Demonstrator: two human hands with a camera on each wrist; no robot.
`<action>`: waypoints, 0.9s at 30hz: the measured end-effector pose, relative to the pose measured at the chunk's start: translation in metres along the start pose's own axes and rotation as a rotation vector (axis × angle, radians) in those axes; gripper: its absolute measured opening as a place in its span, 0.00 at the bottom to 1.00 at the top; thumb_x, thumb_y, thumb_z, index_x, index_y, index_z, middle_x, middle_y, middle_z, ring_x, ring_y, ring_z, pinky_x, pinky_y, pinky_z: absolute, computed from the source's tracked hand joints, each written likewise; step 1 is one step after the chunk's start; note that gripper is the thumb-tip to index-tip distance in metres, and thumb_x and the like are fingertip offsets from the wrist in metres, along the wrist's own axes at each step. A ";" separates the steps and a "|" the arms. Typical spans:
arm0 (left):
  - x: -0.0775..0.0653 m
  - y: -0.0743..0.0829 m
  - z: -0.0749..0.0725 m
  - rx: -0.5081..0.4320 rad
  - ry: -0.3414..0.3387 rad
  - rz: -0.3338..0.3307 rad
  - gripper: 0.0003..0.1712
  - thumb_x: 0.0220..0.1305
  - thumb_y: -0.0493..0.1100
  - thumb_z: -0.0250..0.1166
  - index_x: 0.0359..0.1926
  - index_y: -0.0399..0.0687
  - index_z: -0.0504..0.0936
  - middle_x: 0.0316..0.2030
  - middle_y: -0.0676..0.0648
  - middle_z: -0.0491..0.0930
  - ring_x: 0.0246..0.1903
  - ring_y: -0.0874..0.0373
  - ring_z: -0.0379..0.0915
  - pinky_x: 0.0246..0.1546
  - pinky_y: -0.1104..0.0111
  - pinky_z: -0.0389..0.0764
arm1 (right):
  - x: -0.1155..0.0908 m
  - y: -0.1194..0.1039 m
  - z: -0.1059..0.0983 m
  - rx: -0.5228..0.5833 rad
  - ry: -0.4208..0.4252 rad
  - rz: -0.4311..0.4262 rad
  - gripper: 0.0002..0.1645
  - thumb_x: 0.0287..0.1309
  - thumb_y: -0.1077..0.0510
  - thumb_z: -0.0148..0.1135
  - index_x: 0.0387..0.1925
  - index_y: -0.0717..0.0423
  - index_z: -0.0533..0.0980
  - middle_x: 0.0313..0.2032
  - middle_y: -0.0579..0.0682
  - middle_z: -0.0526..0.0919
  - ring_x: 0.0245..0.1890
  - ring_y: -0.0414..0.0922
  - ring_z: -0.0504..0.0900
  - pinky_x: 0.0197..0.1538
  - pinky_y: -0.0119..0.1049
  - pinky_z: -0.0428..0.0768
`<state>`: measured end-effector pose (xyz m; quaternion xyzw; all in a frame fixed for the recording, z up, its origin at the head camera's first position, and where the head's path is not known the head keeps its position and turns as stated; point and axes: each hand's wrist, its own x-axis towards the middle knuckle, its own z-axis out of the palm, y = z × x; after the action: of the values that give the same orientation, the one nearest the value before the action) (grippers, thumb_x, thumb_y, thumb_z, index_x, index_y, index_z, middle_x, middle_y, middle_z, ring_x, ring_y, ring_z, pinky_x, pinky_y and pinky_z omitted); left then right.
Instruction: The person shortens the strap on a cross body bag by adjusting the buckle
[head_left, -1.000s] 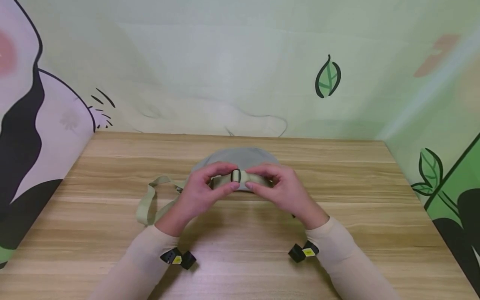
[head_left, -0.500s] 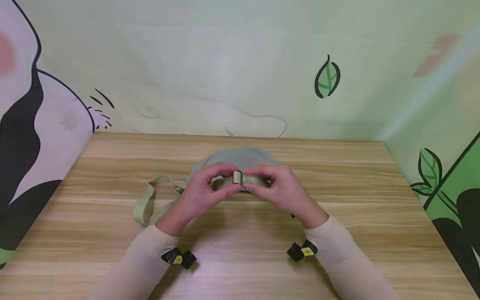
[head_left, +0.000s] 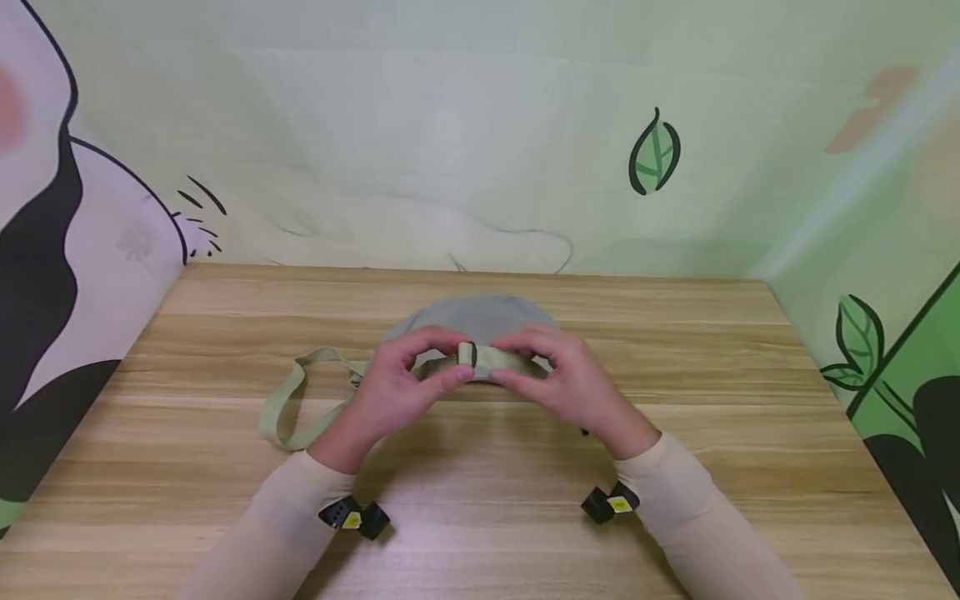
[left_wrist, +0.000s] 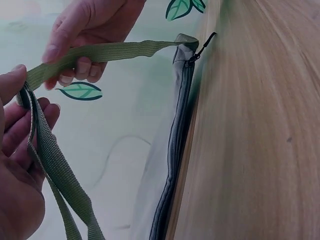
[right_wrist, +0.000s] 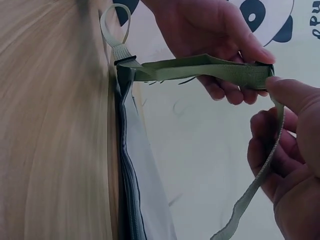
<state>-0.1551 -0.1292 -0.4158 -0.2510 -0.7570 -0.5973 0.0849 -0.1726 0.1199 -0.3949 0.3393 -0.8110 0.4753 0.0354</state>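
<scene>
A grey zippered bag (head_left: 480, 312) lies on the table behind both hands, with a pale green webbing strap (head_left: 506, 358) in front of it. My left hand (head_left: 390, 383) pinches the strap at a dark slider buckle (head_left: 473, 354), thumb below and fingers above. Just to the right, my right hand (head_left: 566, 379) pinches the same strap between thumb and fingers. In the left wrist view, the strap (left_wrist: 115, 51) runs from the right hand to the bag's zipped end. Doubled webbing (right_wrist: 200, 70) stretches from the left hand to the bag's other end in the right wrist view.
A loose strap loop (head_left: 277, 417) lies on the wooden table (head_left: 480, 517) left of the left hand. A zipper pull (left_wrist: 206, 45) sticks out at the bag's end. Behind the table rises a printed wall (head_left: 420, 150).
The slider buckle and left fingertips shifted slightly right, then back left. The fingertips of the two hands are now a little farther apart. The bag has stayed in place.
</scene>
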 end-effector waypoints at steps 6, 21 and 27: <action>0.000 0.001 0.000 0.002 -0.033 -0.046 0.15 0.68 0.34 0.75 0.54 0.42 0.87 0.48 0.43 0.90 0.52 0.60 0.84 0.58 0.64 0.82 | 0.000 0.002 0.000 0.019 0.041 -0.070 0.14 0.63 0.64 0.78 0.50 0.57 0.89 0.45 0.51 0.91 0.42 0.42 0.82 0.47 0.33 0.83; 0.001 0.000 0.007 -0.031 -0.041 -0.023 0.17 0.68 0.36 0.76 0.56 0.40 0.86 0.50 0.40 0.91 0.53 0.63 0.84 0.56 0.69 0.82 | 0.002 0.005 0.012 0.109 0.076 -0.114 0.17 0.58 0.70 0.79 0.49 0.61 0.88 0.44 0.54 0.92 0.44 0.39 0.84 0.49 0.30 0.84; -0.001 -0.003 0.008 -0.094 0.008 0.019 0.14 0.70 0.36 0.75 0.53 0.34 0.86 0.44 0.43 0.89 0.48 0.64 0.83 0.49 0.71 0.83 | 0.000 0.009 0.008 0.033 0.041 -0.138 0.20 0.58 0.68 0.80 0.52 0.60 0.88 0.46 0.54 0.92 0.44 0.43 0.85 0.49 0.33 0.85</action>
<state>-0.1543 -0.1227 -0.4205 -0.2597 -0.7254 -0.6321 0.0820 -0.1763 0.1161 -0.4062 0.3850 -0.7768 0.4921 0.0789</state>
